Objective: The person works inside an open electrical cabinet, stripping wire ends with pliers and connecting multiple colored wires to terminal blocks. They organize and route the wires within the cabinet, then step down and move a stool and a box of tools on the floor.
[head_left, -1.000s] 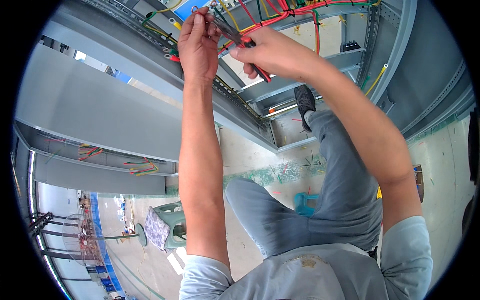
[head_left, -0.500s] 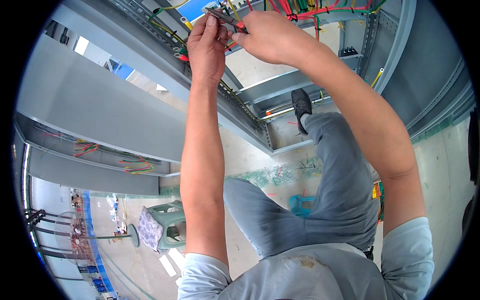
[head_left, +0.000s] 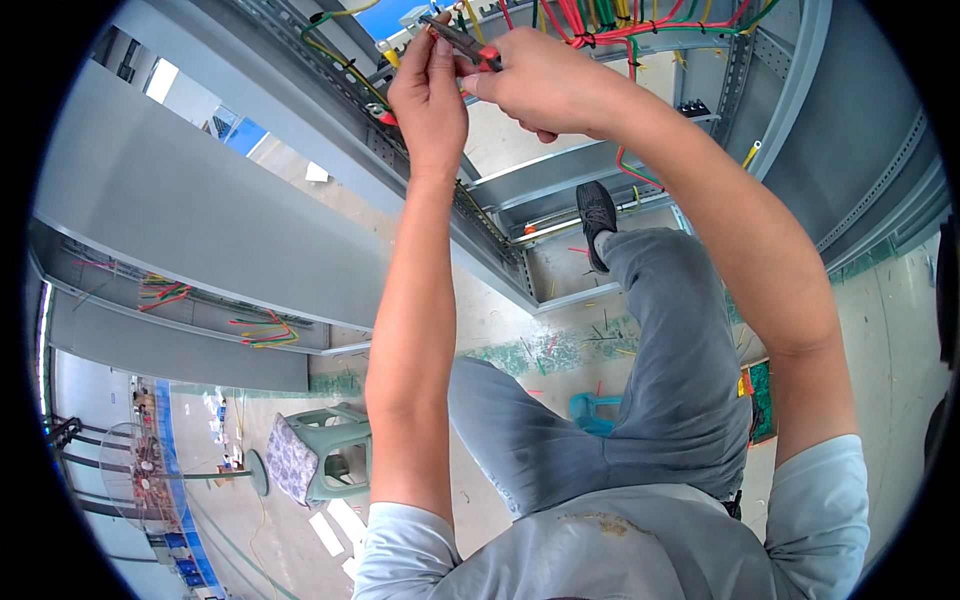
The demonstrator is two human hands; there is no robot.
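Red-handled pliers (head_left: 462, 42) are gripped in my right hand (head_left: 555, 82), their jaws pointing up and left. My left hand (head_left: 432, 112) is raised beside the jaws, thumb and fingers pinched together at their tip. What the left fingers hold is too small and covered to make out. Next to this hand are a yellow-sleeved cable end (head_left: 388, 52) and a red-sleeved cable end (head_left: 382, 114). Both hands are inside the upper part of an open grey metal cabinet (head_left: 460, 235). A bundle of red, green and yellow wires (head_left: 590, 38) runs along a crossbar right of the pliers.
My foot in a dark shoe (head_left: 597, 212) rests at the cabinet's base frame. A grey panel (head_left: 220, 200) stands on the left. Behind it are a green stool (head_left: 340, 455) with a patterned cover and a standing fan (head_left: 140, 475). A blue stool (head_left: 592, 412) shows between my legs.
Both hands have shifted slightly right, with the pliers still in my right hand. More of the pliers' red handles shows now. The whole view has turned a little.
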